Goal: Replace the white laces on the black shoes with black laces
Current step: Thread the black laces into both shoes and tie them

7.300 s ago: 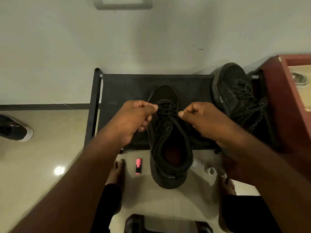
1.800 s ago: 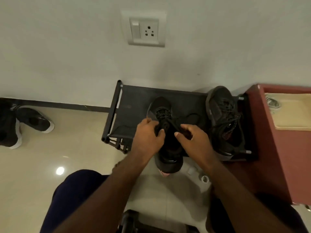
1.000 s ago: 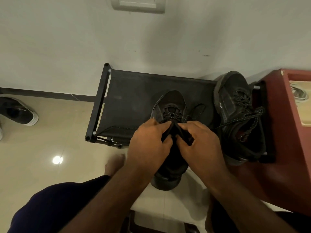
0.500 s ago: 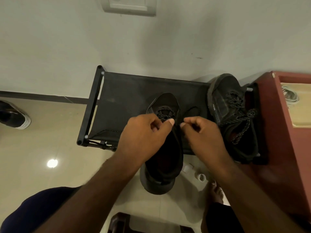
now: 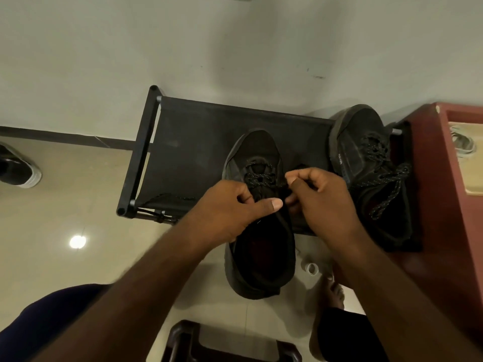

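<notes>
Left hand (image 5: 230, 207) and right hand (image 5: 321, 202), close together, each pinched the black lace (image 5: 258, 177) on the middle shoe (image 5: 258, 150), apparently mid-lacing; next likely needs threading upper eyelets.

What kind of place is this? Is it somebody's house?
Most likely a home, perhaps a hallway. A black shoe rack stands against the wall, holding one black shoe and its mate. Another shoe lies on the tiled floor, and a reddish cabinet stands beside the rack.
</notes>
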Demonstrator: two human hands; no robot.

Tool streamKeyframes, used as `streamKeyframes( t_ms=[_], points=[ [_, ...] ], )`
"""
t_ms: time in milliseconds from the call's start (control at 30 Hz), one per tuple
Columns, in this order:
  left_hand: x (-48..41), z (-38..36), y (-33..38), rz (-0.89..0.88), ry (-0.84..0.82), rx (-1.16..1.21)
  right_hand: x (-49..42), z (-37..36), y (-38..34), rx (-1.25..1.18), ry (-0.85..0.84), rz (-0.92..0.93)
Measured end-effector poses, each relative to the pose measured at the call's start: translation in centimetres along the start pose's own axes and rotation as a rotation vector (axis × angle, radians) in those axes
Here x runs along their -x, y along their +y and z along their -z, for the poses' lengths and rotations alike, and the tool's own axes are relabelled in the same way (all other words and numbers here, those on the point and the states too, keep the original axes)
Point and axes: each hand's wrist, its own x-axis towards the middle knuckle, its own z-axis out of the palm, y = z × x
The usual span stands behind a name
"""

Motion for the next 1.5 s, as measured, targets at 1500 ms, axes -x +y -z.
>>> streamKeyframes(
  t_ms=[1500],
  points=[
    [2.4,-0.3,-0.5,-0.180,0.160,-0.377,1.2,-2.2,-2.4,-0.007,-0.092,0.279]
  ],
)
